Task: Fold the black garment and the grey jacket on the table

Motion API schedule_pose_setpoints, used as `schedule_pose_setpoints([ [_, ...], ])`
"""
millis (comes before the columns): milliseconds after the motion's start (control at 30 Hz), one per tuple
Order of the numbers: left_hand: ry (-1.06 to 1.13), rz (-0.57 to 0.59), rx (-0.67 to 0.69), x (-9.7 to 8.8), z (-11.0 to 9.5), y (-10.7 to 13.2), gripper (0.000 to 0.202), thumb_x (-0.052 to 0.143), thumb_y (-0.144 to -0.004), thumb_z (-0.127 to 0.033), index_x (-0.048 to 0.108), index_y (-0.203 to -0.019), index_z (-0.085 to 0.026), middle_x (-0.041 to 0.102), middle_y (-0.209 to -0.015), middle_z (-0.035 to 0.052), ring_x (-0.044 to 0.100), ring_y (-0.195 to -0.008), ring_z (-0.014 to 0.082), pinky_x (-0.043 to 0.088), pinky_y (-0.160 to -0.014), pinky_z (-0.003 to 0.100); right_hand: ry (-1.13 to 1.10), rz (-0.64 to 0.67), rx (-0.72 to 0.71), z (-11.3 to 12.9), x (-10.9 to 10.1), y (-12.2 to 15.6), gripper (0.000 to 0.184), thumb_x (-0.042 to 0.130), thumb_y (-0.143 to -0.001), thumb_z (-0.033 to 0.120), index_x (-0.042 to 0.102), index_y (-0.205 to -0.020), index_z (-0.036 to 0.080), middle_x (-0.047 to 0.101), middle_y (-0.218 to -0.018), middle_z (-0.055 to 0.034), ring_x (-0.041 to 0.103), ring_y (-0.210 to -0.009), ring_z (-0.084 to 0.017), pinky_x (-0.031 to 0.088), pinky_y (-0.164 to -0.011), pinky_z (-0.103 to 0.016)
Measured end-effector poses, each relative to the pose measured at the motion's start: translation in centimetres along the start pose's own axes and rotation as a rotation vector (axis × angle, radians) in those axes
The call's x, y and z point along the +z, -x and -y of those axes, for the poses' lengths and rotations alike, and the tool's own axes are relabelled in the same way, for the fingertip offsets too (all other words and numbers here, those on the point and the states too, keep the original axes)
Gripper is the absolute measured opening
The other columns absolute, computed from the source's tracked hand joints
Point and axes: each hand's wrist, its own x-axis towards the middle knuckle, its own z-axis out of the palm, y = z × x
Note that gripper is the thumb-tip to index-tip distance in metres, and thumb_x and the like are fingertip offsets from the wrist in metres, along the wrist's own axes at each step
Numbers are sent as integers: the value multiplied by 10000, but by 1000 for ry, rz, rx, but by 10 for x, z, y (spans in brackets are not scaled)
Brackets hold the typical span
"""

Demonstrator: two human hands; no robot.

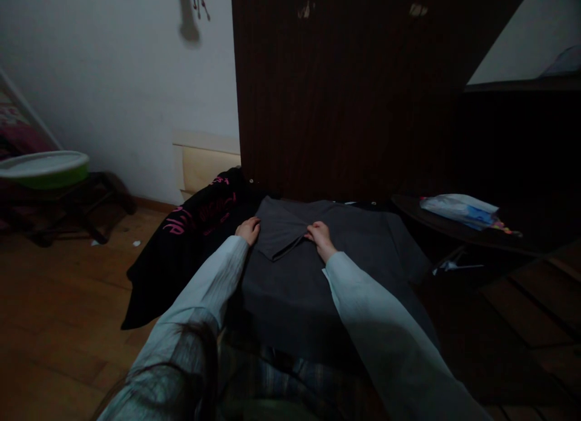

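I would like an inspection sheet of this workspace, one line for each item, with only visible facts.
Surface: mostly hidden beneath cloth.
Things in hand: gray cloth, with a folded flap.
Hands: left hand at the gray cloth's left edge, grip unclear; right hand pinches the flap's corner.
Clutter: black cloth with pink lettering, at left; plastic package at right; white scrap on the floor.
Cables: none identifiable; thin strands hang against the wall.
Surroundings: dark panel ahead; green basin on a stool, left.

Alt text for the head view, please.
A person's right hand pinches the edge of a folded flap of grey cloth; the left hand lies at the flap's left side. Farther left are pink-lettered black fabric and a green basin on a stool.
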Motion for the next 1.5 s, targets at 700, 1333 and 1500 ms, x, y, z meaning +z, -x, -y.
schedule_pose_setpoints([
  [700,74,-157,-281,-7,4,-3,299,511,-769,-232,584,-1056,-191,658,-964,60,596,-920,184,433,-804,265,124,-27,-81,10,-2,34,346,363,-706,179,668,-866,144,585,-1002,-78,582,-671,-126,517,-577,-253],
  [1333,-244,-67,357,2,-5,6,486,422,-805,-367,417,-1250,-171,427,-1329,78,361,-1242,206,294,-1043,355,634,126,-610,21,2,48,326,388,-818,181,595,-1069,177,527,-1216,-63,406,-1168,-186,295,-1014,-353],
  [1500,-454,172,280,8,-13,11,632,368,-817,-516,348,-1327,-144,295,-1424,100,233,-1317,246,220,-1067,362,820,373,-634,24,9,51,482,368,-871,400,395,-1303,188,302,-1419,-50,185,-1326,-219,158,-1068,-453],
])
